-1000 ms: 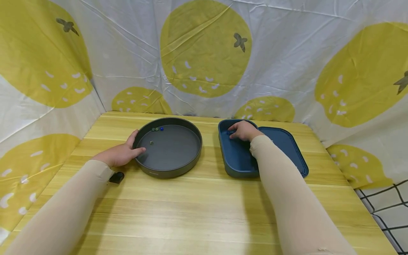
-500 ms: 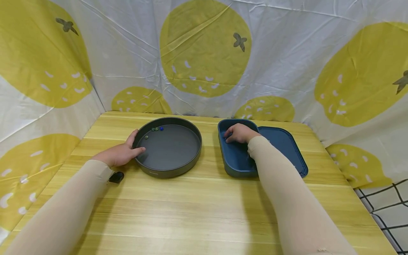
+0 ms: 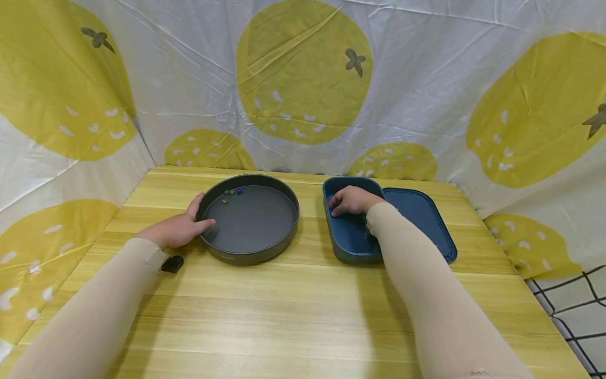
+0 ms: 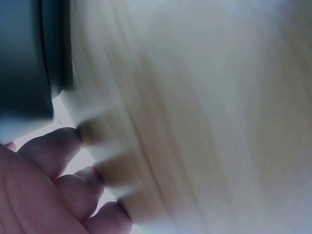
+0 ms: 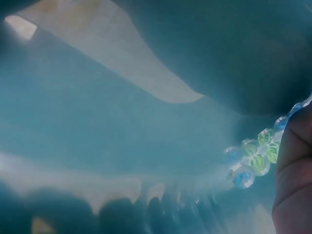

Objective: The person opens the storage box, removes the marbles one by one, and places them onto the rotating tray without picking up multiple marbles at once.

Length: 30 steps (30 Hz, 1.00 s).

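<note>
In the head view my left hand (image 3: 177, 229) rests at the left side of a dark grey round cake pan (image 3: 258, 223). Its thumb reaches over the rim, with the fingers outside the wall. Several glass marbles (image 3: 225, 201) lie in the pan, one of them blue (image 3: 239, 191). My right hand (image 3: 356, 200) reaches into a blue rectangular box (image 3: 347, 234), fingers bent down near its left wall. A row of blue and green marbles (image 5: 260, 165) lies beside that hand in the right wrist view. I cannot tell whether its fingertips hold one.
Right of the box lies a blue lid (image 3: 421, 216), partly behind the right sleeve (image 3: 431, 273). A small black object (image 3: 172, 263) sits at the left wrist. Both containers stand on a wooden table (image 3: 284, 305), before a white curtain (image 3: 421, 68) with yellow fruit prints.
My right hand has shifted left and slightly nearer within the box, its fingers drawing together. The loose marble in the pan has rolled toward the back, then slightly right. The left hand stays put.
</note>
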Each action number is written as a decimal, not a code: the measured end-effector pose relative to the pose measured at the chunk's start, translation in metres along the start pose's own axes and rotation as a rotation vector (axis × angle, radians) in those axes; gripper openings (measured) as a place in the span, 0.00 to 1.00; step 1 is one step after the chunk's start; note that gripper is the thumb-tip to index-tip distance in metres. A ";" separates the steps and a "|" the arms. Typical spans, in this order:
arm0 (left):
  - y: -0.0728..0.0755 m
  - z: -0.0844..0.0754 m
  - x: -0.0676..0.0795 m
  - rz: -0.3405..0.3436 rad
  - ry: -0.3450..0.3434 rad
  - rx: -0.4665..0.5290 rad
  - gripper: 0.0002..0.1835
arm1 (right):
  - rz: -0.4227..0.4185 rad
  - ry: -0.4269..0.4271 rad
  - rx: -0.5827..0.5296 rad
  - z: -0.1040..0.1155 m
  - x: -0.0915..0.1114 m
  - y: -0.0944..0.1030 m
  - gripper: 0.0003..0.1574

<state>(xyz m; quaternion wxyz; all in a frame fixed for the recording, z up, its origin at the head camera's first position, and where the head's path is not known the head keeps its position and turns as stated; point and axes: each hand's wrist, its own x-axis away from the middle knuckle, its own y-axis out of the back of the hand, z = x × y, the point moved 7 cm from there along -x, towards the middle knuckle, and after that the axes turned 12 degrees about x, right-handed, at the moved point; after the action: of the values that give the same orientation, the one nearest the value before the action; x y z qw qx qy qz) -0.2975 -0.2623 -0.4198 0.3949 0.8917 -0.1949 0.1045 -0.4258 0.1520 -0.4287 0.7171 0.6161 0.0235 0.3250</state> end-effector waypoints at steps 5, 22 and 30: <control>-0.001 0.001 0.000 0.008 0.010 0.002 0.55 | 0.005 -0.006 -0.002 0.002 0.003 0.001 0.23; 0.001 -0.001 0.000 0.007 0.000 -0.006 0.55 | -0.004 0.003 -0.018 0.002 0.001 0.000 0.18; 0.000 0.000 -0.001 0.005 -0.002 -0.013 0.55 | -0.005 0.019 -0.007 0.002 0.002 0.003 0.19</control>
<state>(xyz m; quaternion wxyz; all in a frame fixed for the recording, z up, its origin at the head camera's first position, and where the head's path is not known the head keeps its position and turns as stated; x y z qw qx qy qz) -0.2985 -0.2622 -0.4197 0.4000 0.8888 -0.1983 0.1037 -0.4242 0.1516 -0.4251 0.7200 0.6103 0.0309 0.3291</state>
